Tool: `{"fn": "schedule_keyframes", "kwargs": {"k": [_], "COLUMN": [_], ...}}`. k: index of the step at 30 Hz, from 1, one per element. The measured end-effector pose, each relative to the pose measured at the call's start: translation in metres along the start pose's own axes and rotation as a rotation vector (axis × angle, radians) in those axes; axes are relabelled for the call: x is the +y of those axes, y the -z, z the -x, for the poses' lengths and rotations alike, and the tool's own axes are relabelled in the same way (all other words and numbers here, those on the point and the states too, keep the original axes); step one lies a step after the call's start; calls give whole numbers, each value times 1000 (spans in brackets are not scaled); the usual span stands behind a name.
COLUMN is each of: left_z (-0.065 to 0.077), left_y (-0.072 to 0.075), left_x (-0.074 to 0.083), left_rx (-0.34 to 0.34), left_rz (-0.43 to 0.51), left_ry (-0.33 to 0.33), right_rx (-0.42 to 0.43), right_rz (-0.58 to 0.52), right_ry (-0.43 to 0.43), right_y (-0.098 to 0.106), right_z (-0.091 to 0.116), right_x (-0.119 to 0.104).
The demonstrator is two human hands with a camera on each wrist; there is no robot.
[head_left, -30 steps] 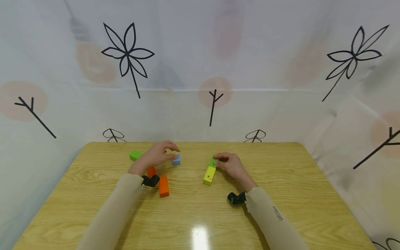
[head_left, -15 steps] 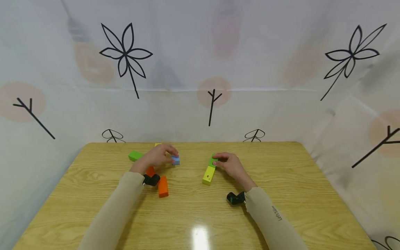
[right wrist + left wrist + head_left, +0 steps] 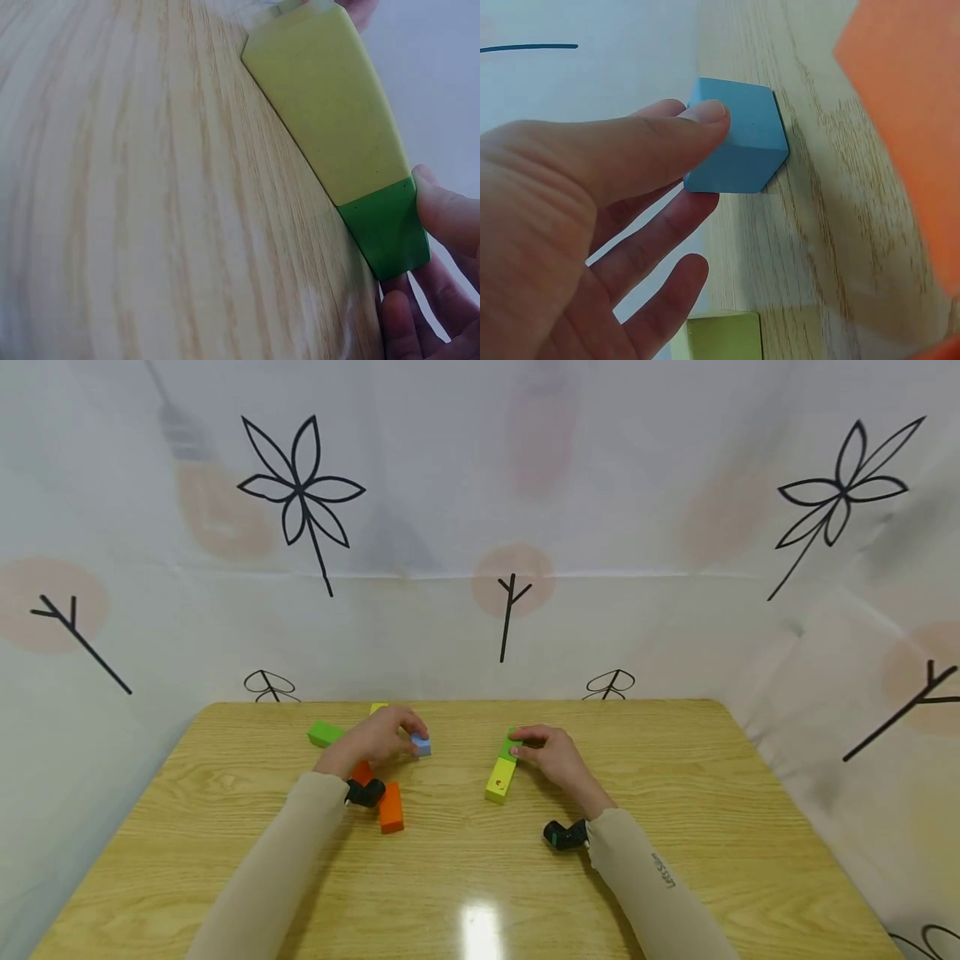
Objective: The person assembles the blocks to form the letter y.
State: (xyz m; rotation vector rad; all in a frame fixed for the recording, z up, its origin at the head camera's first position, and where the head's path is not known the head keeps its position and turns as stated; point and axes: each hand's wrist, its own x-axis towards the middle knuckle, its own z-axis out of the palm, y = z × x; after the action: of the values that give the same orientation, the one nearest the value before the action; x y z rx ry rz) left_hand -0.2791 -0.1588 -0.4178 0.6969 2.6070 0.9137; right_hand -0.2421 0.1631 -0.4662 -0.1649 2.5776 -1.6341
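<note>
On the left side of the table, my left hand (image 3: 381, 735) pinches a small blue block (image 3: 422, 746) between thumb and fingers. The left wrist view shows the thumb lying on the face of that blue block (image 3: 742, 169), which rests on the wood. To the right, my right hand (image 3: 557, 756) holds a green block (image 3: 508, 748) at its far end, thumb on one side and fingers curled round the end. That green block (image 3: 386, 232) stands end to end with a yellow block (image 3: 330, 105), touching it, and both lie flat on the table.
Around my left forearm lie another green block (image 3: 325, 734), an orange-red block (image 3: 362, 772) partly covered by the wrist, and an orange block (image 3: 391, 808). A second yellow block (image 3: 378, 707) shows behind the left hand. A patterned cloth (image 3: 420, 635) hangs along the table's back edge.
My left hand has lowered its raised fingers and closed them on the blue block. The yellow block behind it has come into sight. My right hand stays at the green block.
</note>
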Motion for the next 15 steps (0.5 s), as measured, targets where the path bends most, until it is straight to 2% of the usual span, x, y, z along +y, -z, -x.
{"fn": "schedule_keyframes", "kwargs": {"k": [15], "left_z": [1], "left_y": [-3], "left_x": [3], "left_rx": [23], "left_rz": [-24], "left_ry": [51], "right_rx": [-12], "right_rz": [-6], "right_ry": [24], "right_y": [1], "right_z": [1], "right_x": [2]}}
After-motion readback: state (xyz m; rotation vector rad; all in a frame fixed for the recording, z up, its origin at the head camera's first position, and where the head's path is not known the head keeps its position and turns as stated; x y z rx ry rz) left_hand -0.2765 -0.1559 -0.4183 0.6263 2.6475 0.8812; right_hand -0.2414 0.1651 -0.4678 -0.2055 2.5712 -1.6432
